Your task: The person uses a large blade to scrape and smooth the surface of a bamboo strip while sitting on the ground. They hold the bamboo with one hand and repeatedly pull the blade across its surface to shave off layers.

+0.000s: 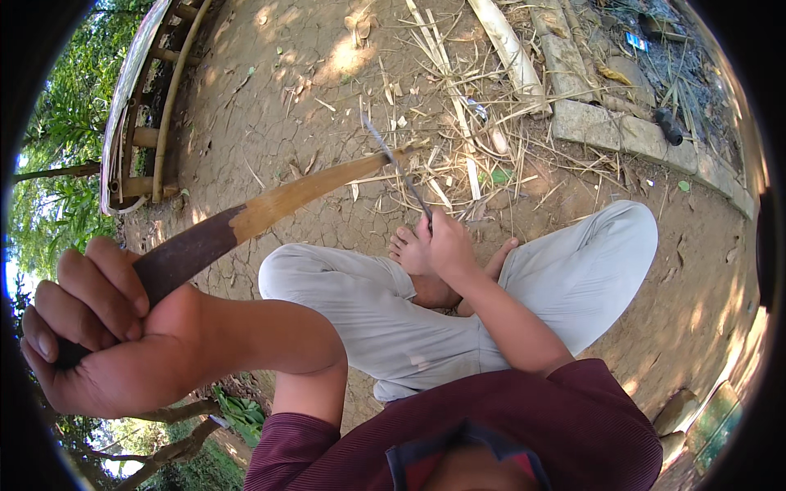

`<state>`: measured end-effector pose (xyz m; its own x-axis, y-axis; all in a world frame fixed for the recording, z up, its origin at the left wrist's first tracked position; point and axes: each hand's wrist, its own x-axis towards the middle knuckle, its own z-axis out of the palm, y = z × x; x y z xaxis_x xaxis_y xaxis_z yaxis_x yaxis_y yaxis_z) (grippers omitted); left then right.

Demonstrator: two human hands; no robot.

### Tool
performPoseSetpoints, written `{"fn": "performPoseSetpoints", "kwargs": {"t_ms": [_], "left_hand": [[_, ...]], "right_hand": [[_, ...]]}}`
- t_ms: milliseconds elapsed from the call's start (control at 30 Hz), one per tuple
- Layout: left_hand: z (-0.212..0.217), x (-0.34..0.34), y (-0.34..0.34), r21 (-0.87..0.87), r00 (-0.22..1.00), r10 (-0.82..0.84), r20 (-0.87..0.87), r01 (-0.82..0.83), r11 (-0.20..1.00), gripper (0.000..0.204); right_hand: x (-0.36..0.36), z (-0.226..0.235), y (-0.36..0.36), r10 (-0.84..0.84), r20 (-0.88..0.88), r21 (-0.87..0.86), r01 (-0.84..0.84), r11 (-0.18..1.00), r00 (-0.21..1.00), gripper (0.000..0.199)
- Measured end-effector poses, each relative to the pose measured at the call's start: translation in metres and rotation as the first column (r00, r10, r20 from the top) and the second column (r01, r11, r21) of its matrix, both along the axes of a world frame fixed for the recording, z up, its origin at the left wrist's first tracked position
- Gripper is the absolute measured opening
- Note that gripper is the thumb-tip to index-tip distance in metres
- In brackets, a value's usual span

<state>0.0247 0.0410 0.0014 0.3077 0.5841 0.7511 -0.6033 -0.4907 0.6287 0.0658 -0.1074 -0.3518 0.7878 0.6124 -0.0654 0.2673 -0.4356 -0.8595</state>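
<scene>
My left hand, raised at the left, is wrapped around the dark end of a long, slightly curved wooden strip. Dark brown skin covers the half nearest the fist; beyond it the surface is pale yellow-tan, tapering to a frayed tip. Low over my crossed legs, my right hand is closed on a knife with a thin, narrow blade pointing up and away. The blade crosses the strip close to its far tip and appears to touch it. The fingers of the right hand hide the knife's handle.
Cracked bare earth lies around my crossed legs. Wood shavings and split sticks litter the ground ahead. A pale log and a block edging stand at the far right. A bamboo frame rises at the left.
</scene>
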Motion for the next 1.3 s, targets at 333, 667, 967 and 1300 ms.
{"fn": "performPoseSetpoints", "kwargs": {"t_ms": [333,667,967,1300], "left_hand": [[0.001,-0.008,0.018,0.016,1.0,-0.004,0.03,0.004,1.0,0.019],[-0.001,-0.016,0.016,0.005,0.995,0.095,0.019,-0.095,0.995,0.021],[-0.004,-0.032,0.029,-0.006,0.99,0.129,0.057,-0.129,0.992,0.018],[-0.008,-0.037,0.022,-0.046,0.952,0.297,0.077,-0.294,0.955,0.019]], "right_hand": [[-0.001,-0.005,0.01,-0.084,0.144,0.131,0.065,0.989,0.986,0.025],[0.006,-0.039,0.015,-0.035,0.032,-0.067,0.037,0.997,0.999,0.028],[0.007,-0.026,0.021,0.032,0.035,-0.074,-0.029,0.997,0.999,0.034],[0.001,-0.027,0.02,0.034,-0.097,-0.146,-0.048,0.988,0.995,0.028]]}}
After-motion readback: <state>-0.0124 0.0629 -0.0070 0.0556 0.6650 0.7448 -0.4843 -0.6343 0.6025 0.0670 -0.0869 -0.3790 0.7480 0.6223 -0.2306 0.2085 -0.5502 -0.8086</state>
